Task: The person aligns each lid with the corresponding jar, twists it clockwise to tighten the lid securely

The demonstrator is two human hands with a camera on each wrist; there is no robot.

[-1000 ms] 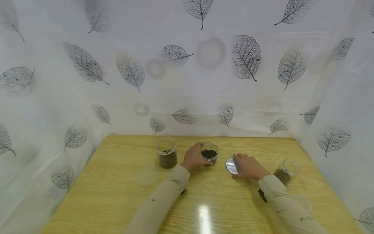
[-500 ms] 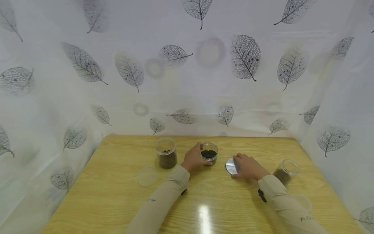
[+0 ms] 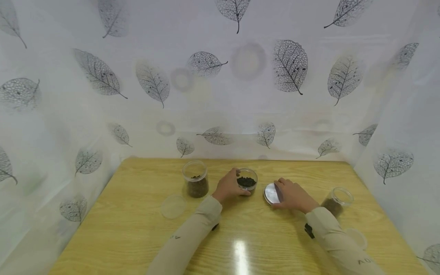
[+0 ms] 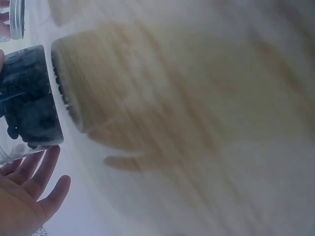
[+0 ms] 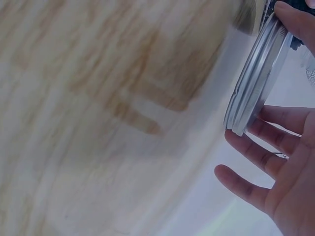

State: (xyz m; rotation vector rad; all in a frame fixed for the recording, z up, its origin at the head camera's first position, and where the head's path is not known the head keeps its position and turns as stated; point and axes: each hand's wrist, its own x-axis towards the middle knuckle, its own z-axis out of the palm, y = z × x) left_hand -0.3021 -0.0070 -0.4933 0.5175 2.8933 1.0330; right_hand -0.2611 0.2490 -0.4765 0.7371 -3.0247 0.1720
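My left hand (image 3: 229,186) curls round a clear jar (image 3: 246,182) partly filled with dark, granular pieces, near the back middle of the table. The jar's mouth faces up without a lid. In the left wrist view the fingertips touch the jar's (image 4: 33,98) side, and dark pieces show through the wall. Just right of it, my right hand (image 3: 293,196) grips a silver, round metal lid (image 3: 271,193) by its edge. The right wrist view shows the lid (image 5: 258,73) tilted between the thumb and the fingers, its ridged rim facing the camera.
A taller open jar (image 3: 197,187) with brown contents stands to the left, a pale translucent disc (image 3: 173,206) in front of it. At the right is another open jar (image 3: 332,207); a second pale disc (image 3: 358,238) lies partly behind the right sleeve. A leaf-print curtain (image 3: 220,107) surrounds the table.
The right hand and the metal lid have shifted very slightly left, toward the jar. My left hand keeps its grip, and the other jars have stayed in place.
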